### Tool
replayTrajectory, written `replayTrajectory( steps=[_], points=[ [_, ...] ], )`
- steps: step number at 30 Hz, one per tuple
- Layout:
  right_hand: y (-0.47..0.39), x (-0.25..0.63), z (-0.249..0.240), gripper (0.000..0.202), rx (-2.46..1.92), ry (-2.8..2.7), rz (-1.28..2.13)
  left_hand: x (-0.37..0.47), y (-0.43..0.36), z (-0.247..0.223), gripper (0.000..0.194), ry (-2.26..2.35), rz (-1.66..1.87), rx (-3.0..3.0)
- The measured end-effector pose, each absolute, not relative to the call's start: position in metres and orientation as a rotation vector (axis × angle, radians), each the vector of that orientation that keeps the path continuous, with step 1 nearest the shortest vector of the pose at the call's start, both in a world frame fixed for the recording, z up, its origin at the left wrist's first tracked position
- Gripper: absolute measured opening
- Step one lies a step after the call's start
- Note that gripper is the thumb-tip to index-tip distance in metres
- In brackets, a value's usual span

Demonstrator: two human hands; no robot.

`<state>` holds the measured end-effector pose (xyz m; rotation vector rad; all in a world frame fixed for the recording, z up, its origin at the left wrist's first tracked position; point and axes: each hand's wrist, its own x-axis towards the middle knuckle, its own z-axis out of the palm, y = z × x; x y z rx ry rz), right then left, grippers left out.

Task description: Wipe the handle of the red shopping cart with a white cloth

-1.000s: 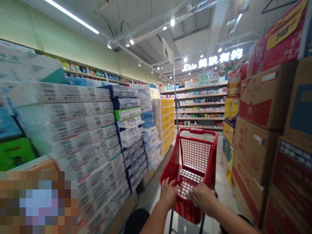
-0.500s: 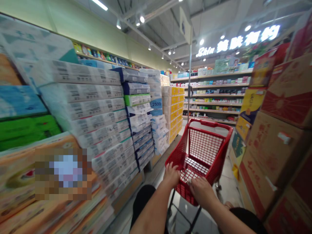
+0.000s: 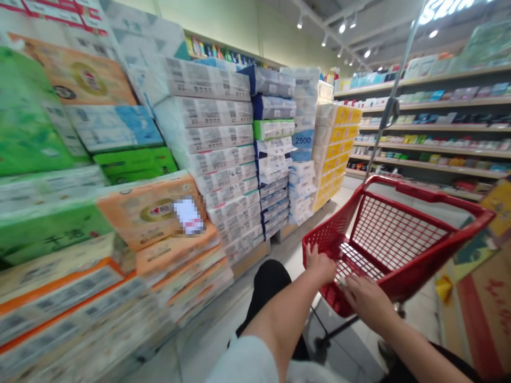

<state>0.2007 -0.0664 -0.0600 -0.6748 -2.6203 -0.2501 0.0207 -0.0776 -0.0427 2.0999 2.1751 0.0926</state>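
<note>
A red plastic shopping cart (image 3: 403,218) with grid walls stands right in front of me, tilted in view. My left hand (image 3: 320,267) is closed over the cart's near rim at its left corner, fingers curled over the edge. Along the same near edge, to the right, my right hand (image 3: 366,299) is closed on the cart, its fingertips pointing inward. Something small and pale shows by its fingertips; I cannot make out what it is.
Stacked tissue packs (image 3: 219,138) line the left side, with orange packs (image 3: 167,213) closest. Yellow-and-white packs (image 3: 337,143) stand farther on. Shelves of small goods (image 3: 435,127) cross the back behind a metal pole (image 3: 389,103). Cartons (image 3: 489,298) border the right.
My view has swung left, so the cart and both hands sit farther right. More tissue packs show on the left, fewer cartons on the right. Both hands keep their hold on the cart.
</note>
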Motion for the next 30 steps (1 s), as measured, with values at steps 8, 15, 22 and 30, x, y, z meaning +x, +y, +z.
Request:
replayTrajectory(
  steps=[8, 15, 22, 30],
  points=[
    [-0.073, 0.201, -0.055, 0.033, -0.812, -2.539, -0.292, 0.021, -0.091, -0.035, 0.031, 2.159, 0.047, 2.148],
    [-0.074, 0.206, -0.051, 0.036, -0.875, -2.556, -0.276, 0.029, -0.093, -0.036, 0.029, 2.191, 0.051, 2.041],
    [-0.074, 0.202, -0.053, 0.034, -0.808, -2.576, -0.246, 0.026, -0.094, -0.034, 0.032, 2.174, 0.071, 2.045],
    [-0.070, 0.206, -0.069, 0.035, -0.580, -2.558, -0.254, 0.010, -0.087, -0.055, 0.040, 2.164, 0.479, 2.105]
  ],
)
